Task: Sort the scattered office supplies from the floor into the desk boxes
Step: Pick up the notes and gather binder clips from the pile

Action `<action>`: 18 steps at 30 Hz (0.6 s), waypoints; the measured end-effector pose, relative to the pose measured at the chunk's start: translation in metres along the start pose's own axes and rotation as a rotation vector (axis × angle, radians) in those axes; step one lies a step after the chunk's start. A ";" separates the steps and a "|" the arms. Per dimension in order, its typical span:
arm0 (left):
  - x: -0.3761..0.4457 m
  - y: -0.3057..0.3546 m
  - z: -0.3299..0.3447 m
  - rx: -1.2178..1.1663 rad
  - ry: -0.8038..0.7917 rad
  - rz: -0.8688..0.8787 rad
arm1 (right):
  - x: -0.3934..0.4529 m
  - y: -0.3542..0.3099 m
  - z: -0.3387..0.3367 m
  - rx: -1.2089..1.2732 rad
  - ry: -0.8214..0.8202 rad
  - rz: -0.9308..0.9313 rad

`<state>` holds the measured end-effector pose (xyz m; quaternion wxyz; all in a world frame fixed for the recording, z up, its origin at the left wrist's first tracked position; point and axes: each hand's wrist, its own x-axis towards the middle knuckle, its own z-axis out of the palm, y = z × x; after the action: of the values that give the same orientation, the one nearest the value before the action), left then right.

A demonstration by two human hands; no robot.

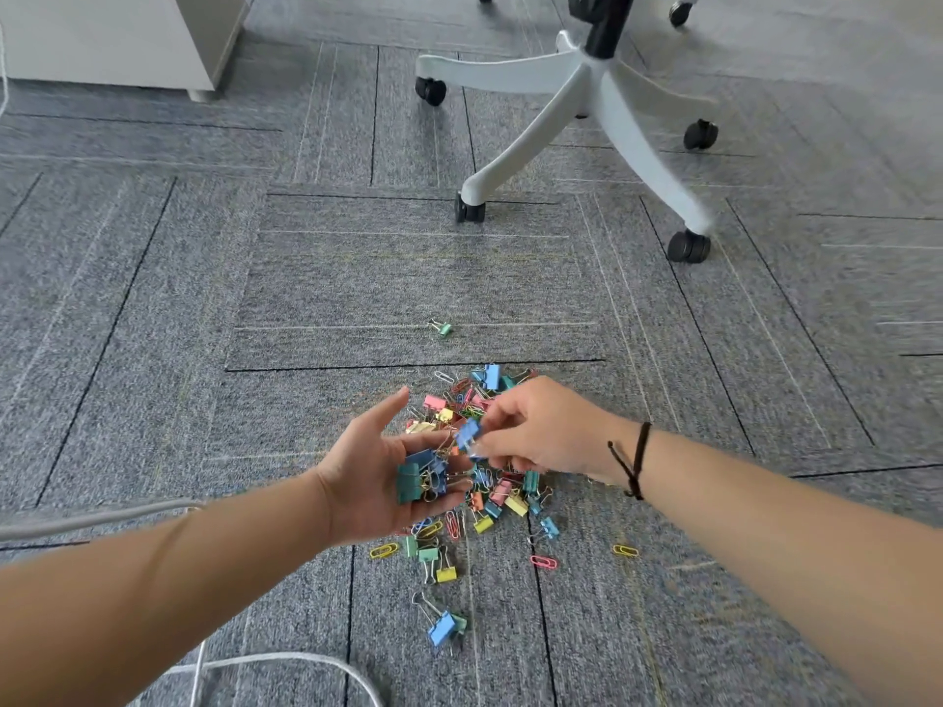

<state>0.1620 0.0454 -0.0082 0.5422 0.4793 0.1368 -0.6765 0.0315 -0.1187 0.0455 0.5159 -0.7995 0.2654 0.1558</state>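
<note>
Your left hand (pixel 380 466) is palm up above the near edge of the pile, fingers loosely cupped around a small heap of blue and teal binder clips (pixel 421 477) resting in the palm. Your right hand (pixel 541 431) is just beside it, over the middle of the pile, pinching one blue binder clip (pixel 467 435) between thumb and fingertips; that clip hangs just above the far edge of your left palm, close to the clips already gathered there. Under and between both hands, the pile of coloured binder clips and paper clips (pixel 490 497) lies on the grey carpet (pixel 153 324). Strays lie apart from it: a green binder clip (pixel 442 327) well beyond the pile, a blue binder clip with a long wire handle (pixel 440 627) near you, a pink paper clip (pixel 543 561) and a yellow paper clip (pixel 625 550) off to your right, and another yellow paper clip (pixel 383 551) below your left hand. A dark cord bracelet (pixel 634 461) circles your right wrist. Farther off stand a white chair base on black casters (pixel 587 89) and a white cabinet (pixel 117 38); a white cable (pixel 286 660) loops on the carpet near your left arm.
</note>
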 end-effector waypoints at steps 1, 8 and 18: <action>0.000 -0.002 0.001 0.002 -0.016 -0.003 | 0.001 -0.008 0.006 -0.039 0.002 -0.031; -0.005 -0.006 0.003 0.070 -0.031 -0.039 | 0.002 -0.017 0.025 -0.167 -0.009 -0.152; -0.002 -0.003 0.003 0.004 -0.040 -0.048 | -0.002 0.027 -0.015 0.268 0.156 0.095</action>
<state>0.1579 0.0457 -0.0063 0.5273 0.4635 0.1361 -0.6990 0.0135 -0.1409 0.0326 0.5879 -0.7195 0.3607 0.0807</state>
